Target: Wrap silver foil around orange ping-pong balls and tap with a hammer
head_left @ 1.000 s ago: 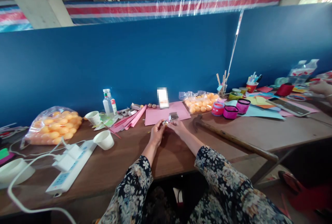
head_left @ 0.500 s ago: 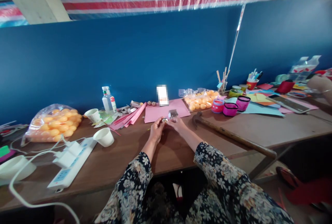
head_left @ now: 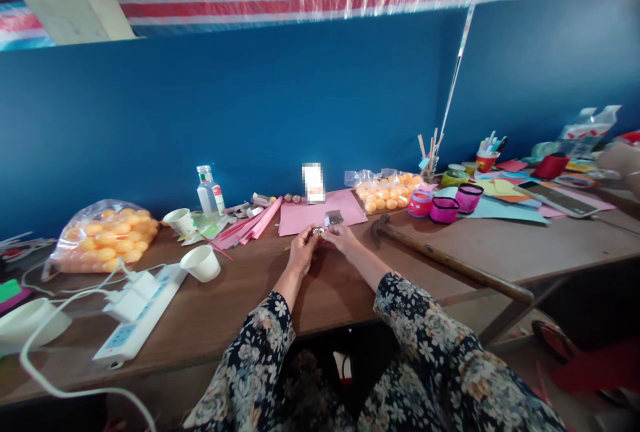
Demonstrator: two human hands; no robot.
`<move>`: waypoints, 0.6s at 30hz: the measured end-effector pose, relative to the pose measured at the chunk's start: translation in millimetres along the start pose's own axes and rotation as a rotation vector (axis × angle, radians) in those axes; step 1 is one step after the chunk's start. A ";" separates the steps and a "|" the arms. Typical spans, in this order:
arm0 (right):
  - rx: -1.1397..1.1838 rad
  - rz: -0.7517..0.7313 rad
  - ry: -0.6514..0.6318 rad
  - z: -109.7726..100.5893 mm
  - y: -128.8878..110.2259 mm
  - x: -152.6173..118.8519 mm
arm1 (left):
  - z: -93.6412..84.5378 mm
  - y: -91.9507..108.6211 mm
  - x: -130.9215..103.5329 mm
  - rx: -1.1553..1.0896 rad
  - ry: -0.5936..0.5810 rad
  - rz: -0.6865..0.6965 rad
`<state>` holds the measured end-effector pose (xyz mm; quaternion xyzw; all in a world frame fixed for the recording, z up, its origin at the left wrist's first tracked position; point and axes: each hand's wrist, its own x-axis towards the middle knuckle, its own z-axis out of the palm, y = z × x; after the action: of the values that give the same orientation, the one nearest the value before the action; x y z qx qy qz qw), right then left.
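Observation:
My left hand (head_left: 302,251) is closed, pinching a small shiny metallic ball (head_left: 317,232) just above the near edge of a pink paper sheet (head_left: 295,219). From the other side my right hand (head_left: 341,239) meets it, its fingers pinched together at the same ball. The fingers partly cover the ball, so its details are too small to make out. Right beyond my right fingers is a small dark grey, glossy square piece (head_left: 334,217). Similar shiny balls (head_left: 292,199) rest at the back of the pink sheet.
On the left are a power strip (head_left: 120,345) with white cables, a paper cup (head_left: 201,264) and a bag of orange balls (head_left: 107,239). A hammer (head_left: 450,260) lies to the right, past another bag of orange balls (head_left: 387,192). At the far right shows another person's hand (head_left: 620,157).
My two hands stay together on the shiny ball with hardly any visible movement. The other person's hand at the far right has shifted slightly.

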<state>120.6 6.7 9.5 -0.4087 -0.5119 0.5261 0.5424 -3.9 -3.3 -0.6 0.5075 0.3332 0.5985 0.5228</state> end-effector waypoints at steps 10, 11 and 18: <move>-0.053 -0.031 0.043 1.6 -2.5 -2.2 | 4.8 6.2 -2.7 -0.050 0.008 -0.025; -0.053 -0.035 0.045 1.5 -2.5 -2.4 | 5.1 6.5 -2.8 -0.062 0.014 -0.027; 0.068 0.008 0.012 1.3 -3.3 -5.2 | 3.3 4.6 -1.7 -0.139 0.061 -0.075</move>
<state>120.2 1.1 12.3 -0.3952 -0.4886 0.5429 0.5571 -2.2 -6.5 4.1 0.4389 0.3253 0.6152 0.5684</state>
